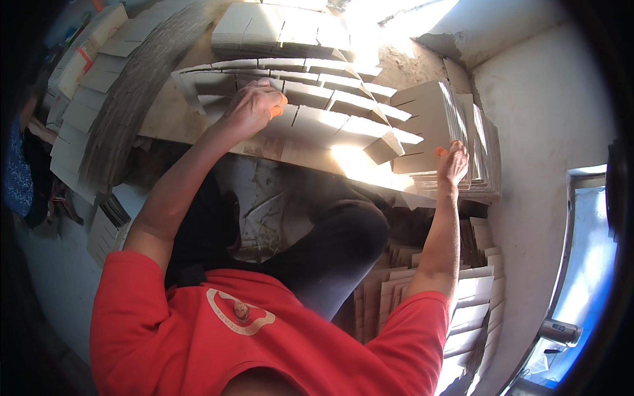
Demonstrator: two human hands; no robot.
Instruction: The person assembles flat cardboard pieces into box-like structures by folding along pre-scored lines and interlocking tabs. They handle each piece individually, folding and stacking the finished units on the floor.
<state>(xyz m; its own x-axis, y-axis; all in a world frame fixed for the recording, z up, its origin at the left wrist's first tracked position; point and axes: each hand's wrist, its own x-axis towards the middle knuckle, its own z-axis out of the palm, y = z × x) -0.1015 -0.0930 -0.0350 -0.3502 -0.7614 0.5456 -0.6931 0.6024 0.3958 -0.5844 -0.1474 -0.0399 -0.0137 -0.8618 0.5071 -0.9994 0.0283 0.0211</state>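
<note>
A person in a red short-sleeved shirt and dark trousers sits over a low work surface, both bare forearms rising from the lower part of the frame toward the top.

The left hand (251, 105), a little left of centre in the upper half, lies palm down with its fingers curled onto a fanned row of pale slotted cardboard blanks (317, 99) that runs diagonally from upper left toward the middle right. An orange cover shows on a fingertip at the hand's right edge. The hand presses on the blanks; whether it pinches any one of them cannot be told.

The right hand (453, 163), at middle right, rests against the lower front edge of a thick upright stack of cut cardboard sheets (436, 125), which stands just right of the fanned row. Its fingers are loosely bent against the stack, another orange fingertip cover at its left; a closed grip on a sheet cannot be made out.

A flat pile of folded pale cardboard pieces (284, 26) lies at the top centre, behind the row. A long curved bundle of grey cardboard edges (132, 99) sweeps down the upper left. More stacked cardboard blanks (475, 310) sit at lower right beside the right arm. A rough pale plaster wall (548, 112) fills the right side.
</note>
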